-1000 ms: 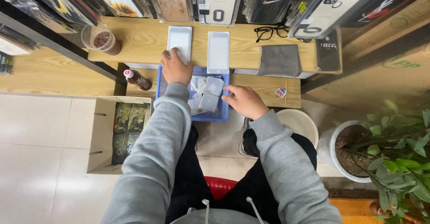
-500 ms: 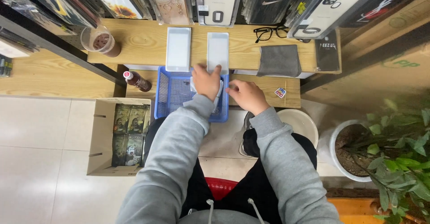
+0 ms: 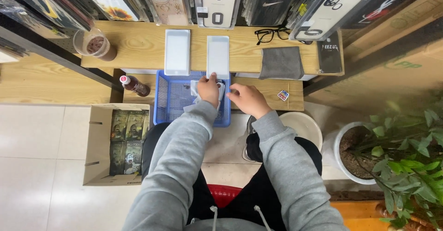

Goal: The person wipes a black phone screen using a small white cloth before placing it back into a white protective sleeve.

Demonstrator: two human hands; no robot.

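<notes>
My left hand (image 3: 208, 89) is over the right part of a blue mesh basket (image 3: 170, 102), closed around a small clear packet (image 3: 220, 92) just below a white rectangular box (image 3: 218, 56) on the wooden shelf. My right hand (image 3: 249, 99) hovers at the basket's right rim, fingers loosely curled, and I cannot see whether it holds anything. A second white box (image 3: 177, 52) lies to the left of the first one.
On the shelf are black glasses (image 3: 270, 35), a grey cloth (image 3: 281, 62), a dark box (image 3: 330, 53) and a lidded cup (image 3: 94, 45). A bottle (image 3: 134, 85) lies left of the basket. A cardboard box (image 3: 117, 143), white bucket (image 3: 302, 127) and potted plant (image 3: 397, 152) stand on the floor.
My left hand came off the left white box, reached into the basket and moved right with a packet. My right hand shifted slightly right and up.
</notes>
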